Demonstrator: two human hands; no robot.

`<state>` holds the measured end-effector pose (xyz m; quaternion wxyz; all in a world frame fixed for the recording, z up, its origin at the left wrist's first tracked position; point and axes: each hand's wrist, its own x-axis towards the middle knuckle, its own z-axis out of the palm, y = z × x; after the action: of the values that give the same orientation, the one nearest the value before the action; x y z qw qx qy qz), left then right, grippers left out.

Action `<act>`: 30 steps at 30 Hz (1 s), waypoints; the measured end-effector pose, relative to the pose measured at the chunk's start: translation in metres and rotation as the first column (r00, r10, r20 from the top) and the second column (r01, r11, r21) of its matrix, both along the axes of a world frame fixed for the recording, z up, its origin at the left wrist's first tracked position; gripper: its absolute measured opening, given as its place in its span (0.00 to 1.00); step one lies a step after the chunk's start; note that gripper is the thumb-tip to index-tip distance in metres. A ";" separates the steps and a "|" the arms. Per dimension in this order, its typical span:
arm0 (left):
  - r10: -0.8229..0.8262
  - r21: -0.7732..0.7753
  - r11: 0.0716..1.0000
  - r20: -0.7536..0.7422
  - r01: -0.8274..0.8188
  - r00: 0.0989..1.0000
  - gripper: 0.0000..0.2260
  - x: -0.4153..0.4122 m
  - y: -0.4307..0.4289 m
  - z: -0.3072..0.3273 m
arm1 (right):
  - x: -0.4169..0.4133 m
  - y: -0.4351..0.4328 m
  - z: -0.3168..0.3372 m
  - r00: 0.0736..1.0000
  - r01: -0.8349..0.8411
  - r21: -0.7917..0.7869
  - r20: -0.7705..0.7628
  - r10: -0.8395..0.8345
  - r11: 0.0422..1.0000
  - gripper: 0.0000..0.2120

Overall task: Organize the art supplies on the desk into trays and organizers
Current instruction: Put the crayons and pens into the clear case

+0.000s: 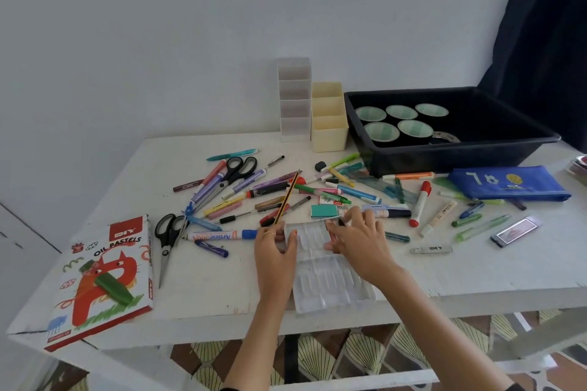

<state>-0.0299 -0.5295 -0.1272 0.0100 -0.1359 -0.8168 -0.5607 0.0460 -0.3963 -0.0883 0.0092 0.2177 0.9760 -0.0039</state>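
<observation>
Your left hand (274, 251) pinches the yellow-and-black striped wooden pencil (287, 197) at its lower end; the pencil slants up toward frame centre over the pile; the same hand's thumb lies on the clear moulded plastic tray (320, 282). The tray sits lower centre of frame on the white painted desk (206, 289), its near end at the desk's front edge. Your right hand (360, 243) is at the tray's far right corner, fingers bent; something small and dark shows at the fingertips; can't tell whether it grips that, the tray, or nothing. Loose pens and markers (317, 192) are scattered across mid-frame, just beyond both hands. Black-handled scissors (168, 241) lie left of your left hand; the red-and-white oil pastels cardboard box (101, 279) is lower left, at the desk's front corner. Upper centre: a translucent white tiered organizer (294, 98) just beside a cream plastic compartment organizer (328, 124); right of them a black plastic tub (460, 157) holding rolls of tape (381, 132). A blue fabric pencil case (508, 184) lies at frame right, in front of the tub.
</observation>
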 end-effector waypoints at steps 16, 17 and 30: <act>-0.016 0.014 1.000 -0.019 0.016 1.000 0.15 0.000 -0.003 0.000 | 0.041 0.050 0.000 0.933 0.237 -0.236 -0.215 -0.289 0.942 0.15; -0.016 0.013 1.000 -0.022 0.016 1.000 0.15 0.000 -0.003 -0.001 | 0.043 0.051 -0.001 0.940 0.229 -0.222 -0.203 -0.275 0.948 0.14; -0.017 0.045 0.999 -0.024 0.018 1.000 0.14 -0.001 -0.002 -0.003 | 0.009 0.007 0.028 0.825 -0.038 -0.758 -0.391 -0.407 0.651 0.23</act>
<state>-0.0307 -0.5312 -0.1303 0.0178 -0.1491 -0.8024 -0.5776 0.0546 -0.3888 -0.0602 -0.1734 0.2878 0.8226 -0.4587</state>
